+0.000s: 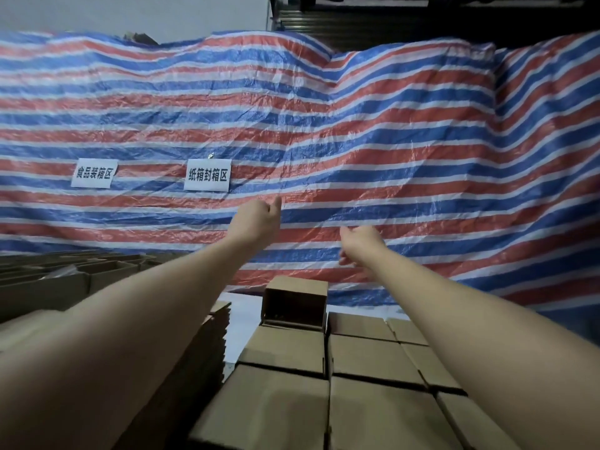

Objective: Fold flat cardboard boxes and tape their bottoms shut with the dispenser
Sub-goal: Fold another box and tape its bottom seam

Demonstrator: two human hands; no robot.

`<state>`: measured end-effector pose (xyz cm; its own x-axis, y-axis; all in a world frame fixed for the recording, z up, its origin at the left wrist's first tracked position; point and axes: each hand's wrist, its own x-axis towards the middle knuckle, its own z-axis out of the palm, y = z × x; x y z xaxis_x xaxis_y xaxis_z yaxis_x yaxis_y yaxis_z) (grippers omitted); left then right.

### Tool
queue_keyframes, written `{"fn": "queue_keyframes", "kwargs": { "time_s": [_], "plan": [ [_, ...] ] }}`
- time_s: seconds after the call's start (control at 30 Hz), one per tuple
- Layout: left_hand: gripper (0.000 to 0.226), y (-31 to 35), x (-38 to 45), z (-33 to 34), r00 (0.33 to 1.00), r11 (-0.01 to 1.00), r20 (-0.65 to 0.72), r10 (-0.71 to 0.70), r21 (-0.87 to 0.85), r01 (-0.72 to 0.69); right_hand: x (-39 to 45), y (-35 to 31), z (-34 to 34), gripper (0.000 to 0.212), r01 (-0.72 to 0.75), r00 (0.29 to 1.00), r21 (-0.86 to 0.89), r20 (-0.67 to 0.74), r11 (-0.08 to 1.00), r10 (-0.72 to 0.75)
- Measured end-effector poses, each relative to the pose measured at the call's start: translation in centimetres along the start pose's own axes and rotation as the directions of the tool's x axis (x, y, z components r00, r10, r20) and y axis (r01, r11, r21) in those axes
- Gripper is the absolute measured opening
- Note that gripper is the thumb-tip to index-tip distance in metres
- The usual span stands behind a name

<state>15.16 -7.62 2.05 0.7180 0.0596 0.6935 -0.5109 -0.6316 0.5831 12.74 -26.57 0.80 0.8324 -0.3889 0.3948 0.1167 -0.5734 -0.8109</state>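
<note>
Both my arms stretch forward in the air in front of the striped tarp. My left hand (pixel 259 219) holds nothing; its thumb points up and its fingers bend away from the camera. My right hand (pixel 360 245) is also empty, with fingers hanging loosely curled. Below them, folded brown boxes (pixel 367 358) stand in close rows. At the far end of the rows, one box (pixel 293 303) lies on its side, its open mouth facing me. A stack of flat cardboard (pixel 216 336) stands left of the rows. No tape dispenser is in view.
A red, white and blue striped tarp (pixel 357 141) hangs across the back, with two white paper signs (pixel 207 175) on it. More open brown boxes (pixel 65 274) sit at the left, partly behind my left arm.
</note>
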Motion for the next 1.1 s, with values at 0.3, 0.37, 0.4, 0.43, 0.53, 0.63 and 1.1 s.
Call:
{"fn": "queue_keyframes", "kwargs": {
  "time_s": [0.3, 0.37, 0.4, 0.43, 0.53, 0.63, 1.1],
  "plan": [
    [0.044, 1.8, -5.9, -11.5, 0.989, 0.967, 0.120, 0.083, 0.232, -0.109, -10.6, -4.3, -4.7, 0.029, 0.132, 0.987, -0.009, 0.097, 0.991, -0.131],
    [0.055, 1.3, -7.3, -13.0, 0.986, 0.942, 0.159, 0.046, 0.320, -0.096, -12.4, -4.3, -5.5, 0.039, 0.166, 0.984, -0.066, 0.071, 0.984, -0.161],
    [0.062, 1.0, -8.1, -13.6, 0.984, 0.931, 0.178, 0.030, 0.354, -0.092, -13.1, -4.3, -5.9, 0.045, 0.166, 0.986, -0.083, 0.040, 0.983, -0.164],
    [0.070, 0.7, -8.9, -14.1, 0.982, 0.916, 0.189, 0.028, 0.389, -0.101, -13.9, -4.5, -6.5, 0.050, 0.162, 0.987, -0.081, 0.011, 0.983, -0.162],
    [0.086, -1.0, -11.5, -14.9, 0.952, 0.819, 0.307, 0.018, 0.542, -0.190, -16.0, -5.3, -8.0, 0.056, 0.161, 0.987, -0.068, -0.008, 0.985, -0.162],
    [0.072, -3.5, -13.2, -14.8, 0.894, 0.747, 0.445, -0.044, 0.609, -0.266, -17.5, -6.4, -9.4, 0.060, 0.115, 0.993, -0.035, -0.016, 0.993, -0.116],
    [0.054, -10.0, -17.3, -10.4, 0.815, 0.704, 0.509, -0.277, 0.685, -0.188, -18.3, -4.5, -9.7, 0.062, 0.071, 0.994, -0.167, 0.096, 0.983, -0.056]
  ]
}}
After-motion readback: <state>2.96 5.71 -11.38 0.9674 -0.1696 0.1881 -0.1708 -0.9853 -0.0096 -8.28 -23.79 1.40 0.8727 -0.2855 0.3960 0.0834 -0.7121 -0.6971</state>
